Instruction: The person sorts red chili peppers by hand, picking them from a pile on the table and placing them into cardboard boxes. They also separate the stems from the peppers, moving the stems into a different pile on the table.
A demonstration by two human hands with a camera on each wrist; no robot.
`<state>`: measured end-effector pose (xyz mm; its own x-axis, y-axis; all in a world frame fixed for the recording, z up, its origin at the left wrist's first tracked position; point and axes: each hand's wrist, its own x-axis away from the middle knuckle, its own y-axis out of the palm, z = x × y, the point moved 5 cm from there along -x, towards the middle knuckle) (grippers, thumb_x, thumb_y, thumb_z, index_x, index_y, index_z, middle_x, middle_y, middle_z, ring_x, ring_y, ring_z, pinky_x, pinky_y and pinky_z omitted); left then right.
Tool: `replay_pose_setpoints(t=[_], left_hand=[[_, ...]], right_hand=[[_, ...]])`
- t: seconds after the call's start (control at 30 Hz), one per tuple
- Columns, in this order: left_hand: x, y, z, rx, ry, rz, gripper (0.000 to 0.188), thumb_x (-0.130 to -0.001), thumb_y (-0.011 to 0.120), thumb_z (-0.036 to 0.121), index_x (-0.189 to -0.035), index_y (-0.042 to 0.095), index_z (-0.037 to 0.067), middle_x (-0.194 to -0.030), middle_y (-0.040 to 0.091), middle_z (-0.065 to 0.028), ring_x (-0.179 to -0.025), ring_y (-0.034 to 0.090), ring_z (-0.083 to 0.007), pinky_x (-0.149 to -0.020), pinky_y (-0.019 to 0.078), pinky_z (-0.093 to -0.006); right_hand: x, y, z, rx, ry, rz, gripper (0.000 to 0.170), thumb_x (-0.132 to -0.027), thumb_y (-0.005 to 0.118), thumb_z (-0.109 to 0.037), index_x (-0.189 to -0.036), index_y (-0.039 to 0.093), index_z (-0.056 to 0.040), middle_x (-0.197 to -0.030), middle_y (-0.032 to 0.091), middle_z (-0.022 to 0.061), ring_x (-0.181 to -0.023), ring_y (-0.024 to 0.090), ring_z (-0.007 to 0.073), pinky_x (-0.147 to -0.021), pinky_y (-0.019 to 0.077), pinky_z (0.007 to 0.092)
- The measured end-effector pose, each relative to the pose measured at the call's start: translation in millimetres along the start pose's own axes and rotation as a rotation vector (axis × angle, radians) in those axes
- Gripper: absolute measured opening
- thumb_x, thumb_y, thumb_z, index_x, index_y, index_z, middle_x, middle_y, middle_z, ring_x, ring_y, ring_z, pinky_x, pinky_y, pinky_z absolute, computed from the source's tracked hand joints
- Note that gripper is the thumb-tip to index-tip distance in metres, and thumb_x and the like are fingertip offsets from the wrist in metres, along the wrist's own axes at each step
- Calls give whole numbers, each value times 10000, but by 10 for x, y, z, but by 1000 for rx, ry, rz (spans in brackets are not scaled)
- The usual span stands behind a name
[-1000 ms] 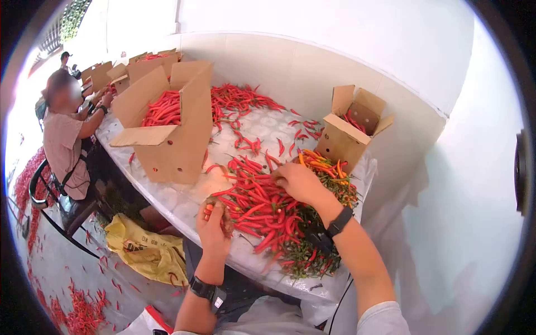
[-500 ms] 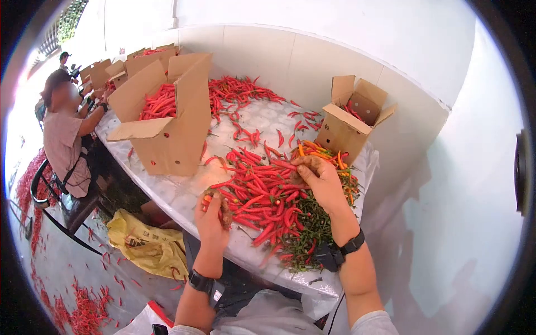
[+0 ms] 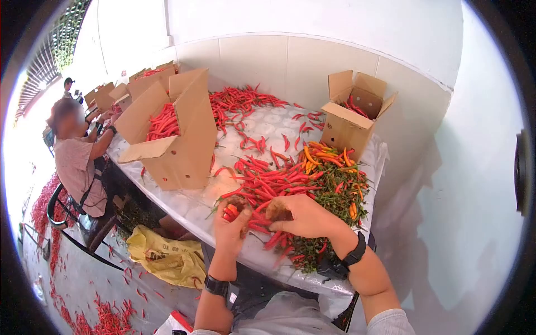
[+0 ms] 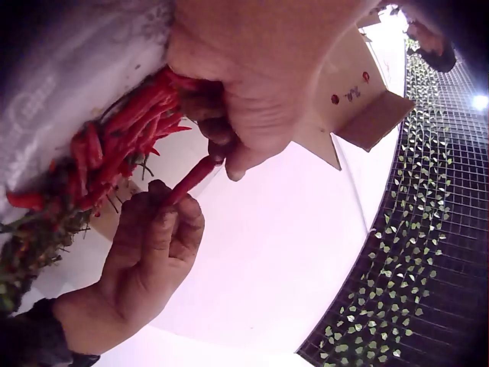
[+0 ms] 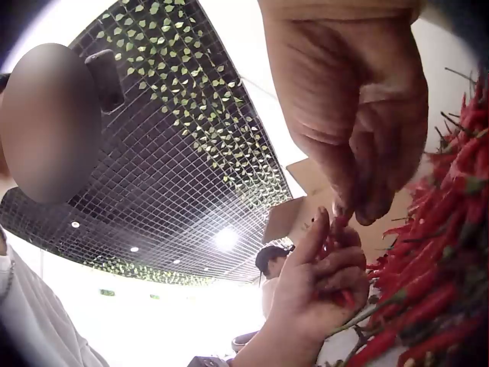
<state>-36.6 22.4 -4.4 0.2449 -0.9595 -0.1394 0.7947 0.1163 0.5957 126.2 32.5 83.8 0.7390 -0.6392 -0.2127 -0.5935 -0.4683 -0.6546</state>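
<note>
In the head view, the left hand [image 3: 230, 229] is curled round several red chilies [image 3: 230, 211] at the near edge of the chili pile [image 3: 262, 181]. Close to its right, the right hand [image 3: 304, 215] reaches over the pile, thumb and fingers toward the left hand. The left wrist view shows one red chili [image 4: 191, 180] between the two hands: the right hand [image 4: 149, 256] pinches one end, and the left hand [image 4: 244, 84] touches the other. Seen from the right wrist, the fingertips of the right hand [image 5: 359, 122] meet those of the left hand [image 5: 313, 290].
A large open carton [image 3: 187, 142] of red chilies stands at the left, a smaller carton [image 3: 347, 129] at the back right. Green stems [image 3: 340, 192] and orange chilies [image 3: 321, 153] lie right of the pile. A yellow sack [image 3: 164, 257] and a seated person [image 3: 78, 162] are at the left.
The right hand has come from the far right part of the pile, down and left, close beside the left hand. The view has shifted slightly.
</note>
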Motion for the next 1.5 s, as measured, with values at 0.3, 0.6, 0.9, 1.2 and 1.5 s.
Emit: replay_pose_setpoints(t=[0.3,0.6,0.9,1.2,1.5], left_hand=[[16,29,-8,-106,-32,55,216,-795,640,11,-979,540,60,-719,572,-11,-483,453,-45,-382,315,-174],[115,57,-48,-268,-123,-295,84,-830,617,84,-896,578,49,-662,564,-6,-433,419,-33,-375,295,-174],[132,254,-109,-510,-139,-364,132,-861,602,104,-956,559,23,-753,596,-32,-560,515,-66,-497,418,-192],[64,239,26,-503,237,-307,153,-873,581,97,-985,531,6,-843,627,-45,-653,584,-85,-548,467,-213],[108,165,-20,-357,-23,-235,177,-826,662,138,-930,560,38,-657,535,-4,-456,427,-47,-391,324,-182]], right_hand=[[-81,-442,537,550,90,538,187,-757,613,-78,-936,615,-22,-858,620,147,-857,586,313,-767,469,380],[-87,-452,651,344,136,494,184,-760,632,-68,-926,590,0,-886,625,154,-867,600,295,-767,476,363],[-19,-540,555,-338,5,650,219,-872,568,-75,-1080,526,-20,-1002,582,34,-867,567,132,-741,476,281],[53,-418,354,-849,66,584,341,-852,573,-15,-1172,456,-22,-1006,580,72,-903,573,136,-742,502,269],[-4,-200,293,-430,59,511,234,-781,646,-15,-989,538,-15,-919,606,51,-812,583,117,-734,489,255]])
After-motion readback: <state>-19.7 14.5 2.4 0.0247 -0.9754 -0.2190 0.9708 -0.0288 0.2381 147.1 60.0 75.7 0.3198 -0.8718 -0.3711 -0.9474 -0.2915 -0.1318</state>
